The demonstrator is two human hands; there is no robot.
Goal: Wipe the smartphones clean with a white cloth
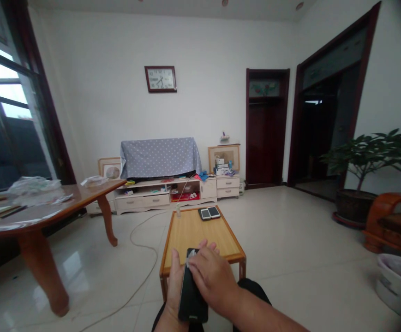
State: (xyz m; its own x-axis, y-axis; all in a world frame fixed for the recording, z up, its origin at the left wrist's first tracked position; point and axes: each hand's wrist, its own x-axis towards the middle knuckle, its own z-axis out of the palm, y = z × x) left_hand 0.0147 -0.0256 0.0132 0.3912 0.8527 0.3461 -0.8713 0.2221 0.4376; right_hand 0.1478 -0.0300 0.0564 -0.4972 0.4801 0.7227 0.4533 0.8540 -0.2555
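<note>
My left hand (pixel 175 281) is closed round a black smartphone (pixel 192 302), supporting it from beneath and along its left side. The phone lies tilted over my lap, its dark face up. Across its upper part reaches my right hand (pixel 211 272), fingers bent and pressed together on a small white tissue-like piece (pixel 192 253). That piece touches the phone's top end; its exact kind is too small to tell. Beyond my hands stands a low wooden table (pixel 186 230). On its far part lie a white-faced phone (pixel 205 213) and a second phone (pixel 214 211) side by side, with a small clear bottle (pixel 178 211) to their left.
At left stands a larger wooden table (pixel 79 196) with plastic bags (pixel 36 186) on it. A cable (pixel 155 258) runs over the floor. Ahead is a TV cabinet (pixel 143 201) under a cloth-covered shape (pixel 160 157). A potted plant (pixel 356 203) and white bucket (pixel 396 283) are at right.
</note>
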